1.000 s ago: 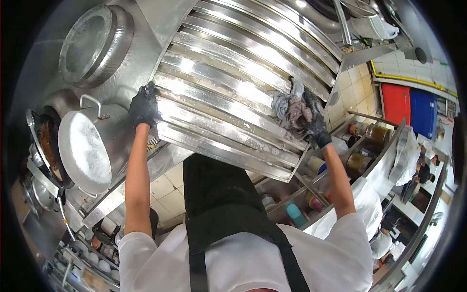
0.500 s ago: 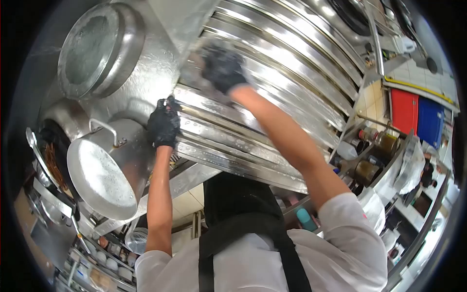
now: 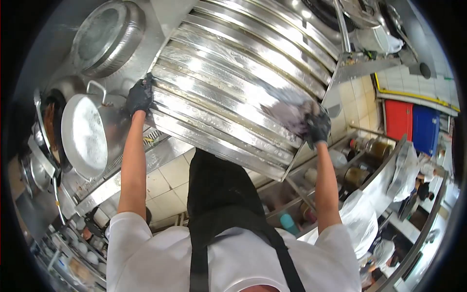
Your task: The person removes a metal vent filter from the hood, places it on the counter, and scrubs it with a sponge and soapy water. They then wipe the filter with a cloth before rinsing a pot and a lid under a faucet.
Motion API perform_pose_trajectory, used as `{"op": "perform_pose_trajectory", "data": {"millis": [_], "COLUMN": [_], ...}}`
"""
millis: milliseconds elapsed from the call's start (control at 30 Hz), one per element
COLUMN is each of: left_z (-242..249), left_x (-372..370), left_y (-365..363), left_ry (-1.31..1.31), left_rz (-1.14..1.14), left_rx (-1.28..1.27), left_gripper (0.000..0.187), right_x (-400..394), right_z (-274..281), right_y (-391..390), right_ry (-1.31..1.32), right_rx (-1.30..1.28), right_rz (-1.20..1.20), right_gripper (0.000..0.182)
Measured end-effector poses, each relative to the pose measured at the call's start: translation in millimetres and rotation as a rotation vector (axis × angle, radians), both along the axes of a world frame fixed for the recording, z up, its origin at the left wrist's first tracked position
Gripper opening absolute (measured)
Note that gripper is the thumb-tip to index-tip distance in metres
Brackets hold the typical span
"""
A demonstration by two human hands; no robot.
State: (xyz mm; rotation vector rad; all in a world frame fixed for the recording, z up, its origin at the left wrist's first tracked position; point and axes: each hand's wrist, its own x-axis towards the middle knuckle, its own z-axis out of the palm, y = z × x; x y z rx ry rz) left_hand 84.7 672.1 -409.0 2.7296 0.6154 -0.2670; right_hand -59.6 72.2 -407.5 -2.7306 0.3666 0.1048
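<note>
Kitchen tiles [image 3: 168,185], ribbed metal panel [image 3: 214,92], cloth [image 3: 287,112], jars [image 3: 377,149]

I get the cloth [image 3: 282,111] only as a smear, and I cannot separate its bunched end from the fingers of the right hand [image 3: 318,127]. My top edge cuts off the ridged metal panel [image 3: 219,80]. The 2 apron straps [image 3: 199,267] run off the bottom. What the distant people [image 3: 383,252] handle is too small to tell.

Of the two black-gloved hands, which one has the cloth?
The right hand, with the motion-blurred grey cloth against the slatted metal panel; the left hand instead grips the panel's side edge.
</note>
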Motion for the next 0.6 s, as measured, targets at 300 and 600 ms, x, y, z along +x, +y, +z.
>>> {"op": "perform_pose_trajectory", "data": {"millis": [300, 600], "left_z": [-9, -89], "left_x": [9, 52], "left_y": [1, 47], "left_ry": [-0.042, -0.032], "left_rz": [-0.089, -0.521], "left_rx": [0.016, 0.169], "left_gripper": [0.049, 0.053], "right_x": [8, 29], "right_z": [134, 239], "right_y": [-45, -47], "right_ry": [-0.396, -0.676], "right_rx": [-0.045, -0.067], "right_rz": [0.314, 0.596], "right_gripper": [0.045, 0.024]}}
